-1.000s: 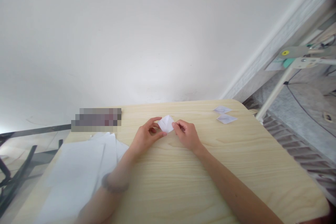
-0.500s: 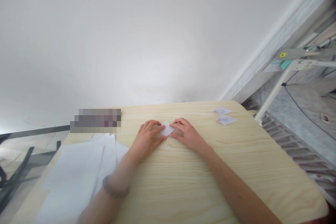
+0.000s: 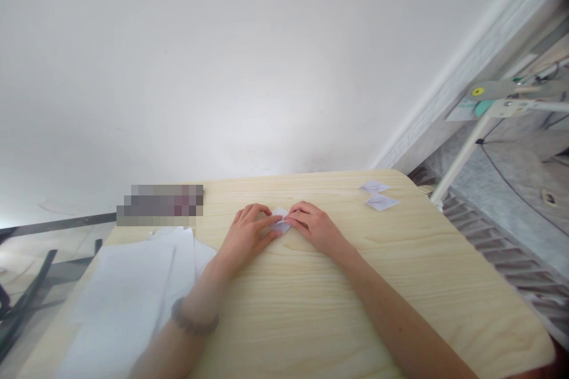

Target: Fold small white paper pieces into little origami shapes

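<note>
A small folded piece of white paper (image 3: 280, 227) lies on the table between my two hands, its corners partly covered by fingertips. My left hand (image 3: 252, 228) holds its left side, with thumb and index finger pressed onto it. On the right side, my right hand (image 3: 313, 225) pinches the paper with thumb and fingers close together near its middle. Two folded paper pieces of pointed diamond shape rest at the far right: a rear folded paper (image 3: 374, 186) and a nearer folded paper (image 3: 381, 201).
Loose white paper sheets (image 3: 128, 284) overlap on the left of the wooden table (image 3: 288, 320). A pixelated item (image 3: 162, 204) sits at the back left. A white wall (image 3: 267, 71) rises behind the table. A white metal frame (image 3: 466, 148) stands beyond the right edge.
My right hand's thumb and fingers have come together and moved slightly left over the paper. A crease or raised flap now shows across its middle. The left hand has barely moved.
</note>
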### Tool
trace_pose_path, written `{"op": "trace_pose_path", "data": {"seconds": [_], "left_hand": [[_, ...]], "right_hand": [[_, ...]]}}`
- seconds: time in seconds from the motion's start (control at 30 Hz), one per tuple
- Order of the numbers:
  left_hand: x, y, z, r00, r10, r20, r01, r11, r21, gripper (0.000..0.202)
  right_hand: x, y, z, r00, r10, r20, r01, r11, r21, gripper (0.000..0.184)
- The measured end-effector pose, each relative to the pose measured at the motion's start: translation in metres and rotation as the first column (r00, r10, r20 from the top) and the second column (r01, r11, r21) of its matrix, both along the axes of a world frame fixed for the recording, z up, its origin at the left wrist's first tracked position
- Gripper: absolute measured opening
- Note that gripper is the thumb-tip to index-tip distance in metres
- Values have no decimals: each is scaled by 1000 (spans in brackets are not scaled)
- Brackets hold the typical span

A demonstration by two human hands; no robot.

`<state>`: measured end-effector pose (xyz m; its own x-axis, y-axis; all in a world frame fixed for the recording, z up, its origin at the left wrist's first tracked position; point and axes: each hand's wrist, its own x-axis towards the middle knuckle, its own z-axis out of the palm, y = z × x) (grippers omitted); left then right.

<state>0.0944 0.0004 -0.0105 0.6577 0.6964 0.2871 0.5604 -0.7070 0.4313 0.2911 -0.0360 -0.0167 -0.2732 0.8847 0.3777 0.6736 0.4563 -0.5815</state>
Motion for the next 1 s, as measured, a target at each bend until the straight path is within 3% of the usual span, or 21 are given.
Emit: {"op": "trace_pose_path", "data": {"seconds": [0.2, 0.47, 0.63, 0.8, 0.9, 1.0], "left_hand": [[0, 5, -10, 999, 10, 47, -11, 999, 31, 24], [2, 7, -11, 983, 68, 173, -62, 997, -42, 19], [5, 3, -4, 952, 212, 220, -176, 969, -174, 24], [4, 1, 0, 929, 241, 280, -122, 915, -385, 28], [3, 3, 0, 887, 278, 368, -81, 880, -468, 29], [3, 3, 0, 854, 303, 422, -45, 852, -522, 29]], "right_hand": [[-2, 1, 0, 1000, -7, -6, 7, 1000, -2, 17], [0, 2, -4, 994, -26, -106, 27, 1000, 4, 13], [0, 2, -5, 971, -85, -224, 97, 994, 41, 14], [-4, 0, 0, 947, -96, -305, 129, 987, 92, 12], [-6, 0, 0, 904, -119, -410, 139, 990, 20, 11], [-8, 1, -3, 823, -154, -547, 73, 983, -167, 16]]}}
